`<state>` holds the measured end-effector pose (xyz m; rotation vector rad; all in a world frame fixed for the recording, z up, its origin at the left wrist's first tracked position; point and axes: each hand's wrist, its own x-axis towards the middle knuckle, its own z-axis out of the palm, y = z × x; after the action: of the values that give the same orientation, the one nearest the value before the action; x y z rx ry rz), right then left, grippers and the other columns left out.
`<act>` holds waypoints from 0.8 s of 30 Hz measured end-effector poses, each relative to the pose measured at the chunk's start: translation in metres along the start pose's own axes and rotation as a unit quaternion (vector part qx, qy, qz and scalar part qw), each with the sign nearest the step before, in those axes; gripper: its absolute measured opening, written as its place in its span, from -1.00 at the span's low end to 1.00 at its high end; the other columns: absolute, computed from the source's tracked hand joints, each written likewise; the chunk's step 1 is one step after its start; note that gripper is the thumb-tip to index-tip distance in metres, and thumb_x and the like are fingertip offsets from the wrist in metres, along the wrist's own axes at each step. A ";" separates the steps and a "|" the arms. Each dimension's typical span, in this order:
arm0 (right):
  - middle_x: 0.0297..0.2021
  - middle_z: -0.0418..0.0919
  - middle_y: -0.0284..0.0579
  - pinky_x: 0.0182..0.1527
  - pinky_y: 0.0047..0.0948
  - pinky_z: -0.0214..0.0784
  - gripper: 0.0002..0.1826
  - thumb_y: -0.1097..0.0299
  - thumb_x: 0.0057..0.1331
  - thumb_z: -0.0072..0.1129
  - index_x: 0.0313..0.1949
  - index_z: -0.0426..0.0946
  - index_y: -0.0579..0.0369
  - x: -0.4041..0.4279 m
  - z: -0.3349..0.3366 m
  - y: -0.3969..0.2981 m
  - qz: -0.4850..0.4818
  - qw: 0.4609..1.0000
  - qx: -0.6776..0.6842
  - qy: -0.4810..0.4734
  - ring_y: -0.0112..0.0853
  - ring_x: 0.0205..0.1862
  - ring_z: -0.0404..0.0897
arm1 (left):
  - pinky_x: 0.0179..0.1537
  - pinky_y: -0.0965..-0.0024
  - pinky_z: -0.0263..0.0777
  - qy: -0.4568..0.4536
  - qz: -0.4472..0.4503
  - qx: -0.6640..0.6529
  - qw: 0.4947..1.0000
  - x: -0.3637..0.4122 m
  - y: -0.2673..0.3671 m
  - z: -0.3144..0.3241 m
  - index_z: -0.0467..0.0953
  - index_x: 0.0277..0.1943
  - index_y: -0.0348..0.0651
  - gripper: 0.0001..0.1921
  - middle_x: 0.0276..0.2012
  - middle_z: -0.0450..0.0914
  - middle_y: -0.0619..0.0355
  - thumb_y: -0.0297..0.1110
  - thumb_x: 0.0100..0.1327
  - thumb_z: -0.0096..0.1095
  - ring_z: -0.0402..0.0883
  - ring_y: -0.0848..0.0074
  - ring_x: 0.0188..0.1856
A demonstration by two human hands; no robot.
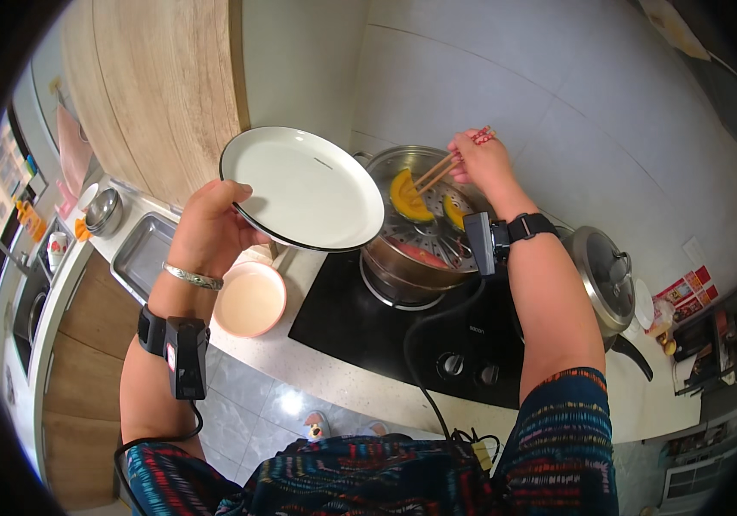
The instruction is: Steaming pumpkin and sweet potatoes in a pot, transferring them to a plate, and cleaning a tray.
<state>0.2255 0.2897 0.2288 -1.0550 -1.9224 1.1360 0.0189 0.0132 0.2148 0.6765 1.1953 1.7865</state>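
Observation:
My left hand [216,219] grips the near left rim of a white oval plate [304,187] with a dark edge; only a small dark mark shows on its face. In my right hand [481,161] is a pair of wooden chopsticks [436,173] with red patterned ends. Their tips touch a curved pumpkin slice [405,197] with green rind, over a metal steamer pot [400,271]. A second pumpkin slice [453,211] lies on the perforated steamer rack, partly hidden by the device on my right wrist. Reddish food [417,253] rests lower in the pot.
The pot stands on a black gas hob [355,322]. A pink-rimmed bowl [250,300] sits left of it, near a metal tray [142,251]. On the right is a lidded pan [607,277] with a black handle. A black cable [413,361] hangs across the hob.

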 end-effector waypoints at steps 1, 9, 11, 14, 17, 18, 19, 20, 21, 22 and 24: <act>-0.59 0.47 -0.18 -0.61 -0.55 0.36 -0.77 0.28 0.15 -0.12 -0.48 0.45 0.16 0.003 0.001 0.001 0.008 1.000 -0.004 -0.005 -0.46 -0.64 0.50 | -0.37 0.33 0.50 0.004 0.000 0.000 1.000 0.000 0.000 0.000 0.35 -0.14 -0.36 -0.69 -0.33 0.53 0.05 -0.36 0.07 -0.07 0.56 0.38 -0.36; -0.58 0.47 -0.17 -0.60 -0.53 0.36 -0.78 0.30 0.15 -0.11 -0.49 0.45 0.16 0.015 0.010 0.011 0.025 0.999 -0.025 -0.012 -0.44 -0.64 0.50 | -0.41 0.35 0.50 0.004 0.003 0.000 1.000 0.004 -0.002 0.003 0.36 -0.15 -0.33 -0.71 -0.35 0.53 0.08 -0.36 0.07 -0.04 0.56 0.41 -0.38; -0.59 0.47 -0.17 -0.60 -0.53 0.36 -0.78 0.30 0.15 -0.11 -0.49 0.45 0.15 0.014 0.012 0.013 0.021 0.999 -0.029 -0.011 -0.44 -0.64 0.50 | -0.42 0.37 0.50 0.004 0.003 0.000 1.000 0.005 -0.002 0.003 0.36 -0.16 -0.33 -0.71 -0.36 0.52 0.08 -0.36 0.08 -0.04 0.56 0.42 -0.39; -0.60 0.47 -0.17 -0.60 -0.52 0.35 -0.79 0.31 0.15 -0.11 -0.49 0.45 0.17 0.014 0.015 0.016 0.021 1.000 -0.012 -0.013 -0.44 -0.66 0.49 | -0.45 0.39 0.49 0.003 0.004 0.001 1.000 0.007 -0.003 0.004 0.36 -0.16 -0.32 -0.72 -0.36 0.52 0.09 -0.36 0.08 -0.04 0.55 0.42 -0.41; -0.62 0.47 -0.15 -0.60 -0.51 0.35 -0.79 0.32 0.14 -0.10 -0.50 0.45 0.18 0.012 0.019 0.014 0.025 0.999 -0.024 -0.010 -0.44 -0.67 0.48 | -0.45 0.39 0.49 0.004 0.002 0.006 1.000 0.008 -0.003 0.006 0.37 -0.18 -0.31 -0.74 -0.38 0.52 0.10 -0.35 0.08 -0.04 0.55 0.43 -0.42; -0.62 0.47 -0.14 -0.60 -0.52 0.35 -0.79 0.32 0.13 -0.09 -0.50 0.45 0.19 0.011 0.020 0.014 0.025 0.999 -0.021 -0.005 -0.43 -0.67 0.48 | -0.46 0.40 0.49 0.010 0.003 0.009 1.000 0.008 -0.003 0.008 0.37 -0.19 -0.30 -0.75 -0.39 0.52 0.10 -0.35 0.08 -0.04 0.54 0.44 -0.43; -0.62 0.47 -0.12 -0.60 -0.52 0.35 -0.79 0.33 0.13 -0.08 -0.51 0.45 0.19 0.012 0.021 0.014 0.024 1.000 -0.018 -0.001 -0.43 -0.68 0.48 | -0.47 0.42 0.48 0.015 0.005 0.012 1.000 0.008 -0.003 0.009 0.38 -0.21 -0.29 -0.76 -0.40 0.52 0.11 -0.35 0.08 -0.03 0.54 0.45 -0.44; -0.62 0.47 -0.12 -0.60 -0.52 0.35 -0.79 0.33 0.13 -0.08 -0.51 0.45 0.19 0.013 0.020 0.016 0.024 1.000 -0.018 0.000 -0.43 -0.68 0.48 | -0.47 0.42 0.48 0.015 0.005 0.013 1.000 0.008 -0.002 0.011 0.38 -0.21 -0.29 -0.76 -0.40 0.52 0.11 -0.35 0.08 -0.03 0.54 0.45 -0.44; -0.63 0.47 -0.12 -0.61 -0.52 0.35 -0.80 0.33 0.12 -0.07 -0.52 0.45 0.19 0.014 0.018 0.020 0.024 1.000 0.000 0.006 -0.43 -0.68 0.48 | -0.48 0.42 0.48 0.018 0.004 0.024 1.000 0.009 -0.002 0.014 0.38 -0.22 -0.28 -0.77 -0.41 0.51 0.12 -0.35 0.08 -0.03 0.53 0.45 -0.46; -0.63 0.47 -0.13 -0.62 -0.52 0.36 -0.80 0.33 0.11 -0.06 -0.52 0.45 0.19 0.015 0.015 0.024 0.023 1.000 0.017 0.012 -0.43 -0.68 0.48 | -0.50 0.43 0.47 0.020 0.003 0.034 0.999 0.011 -0.001 0.017 0.38 -0.23 -0.27 -0.78 -0.41 0.51 0.12 -0.35 0.08 -0.03 0.52 0.46 -0.48; -0.61 0.46 -0.12 -0.63 -0.51 0.37 -0.81 0.33 0.11 -0.06 -0.51 0.44 0.19 0.015 0.009 0.030 0.060 0.996 0.048 0.036 -0.42 -0.68 0.48 | -0.51 0.43 0.47 0.026 0.004 0.047 0.999 0.015 -0.001 0.023 0.38 -0.25 -0.27 -0.80 -0.43 0.50 0.12 -0.36 0.07 -0.02 0.52 0.47 -0.49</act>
<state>0.2202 0.3086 0.1999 -1.1549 -1.7515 1.2258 0.0303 0.0363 0.2227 0.6937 1.3190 1.7723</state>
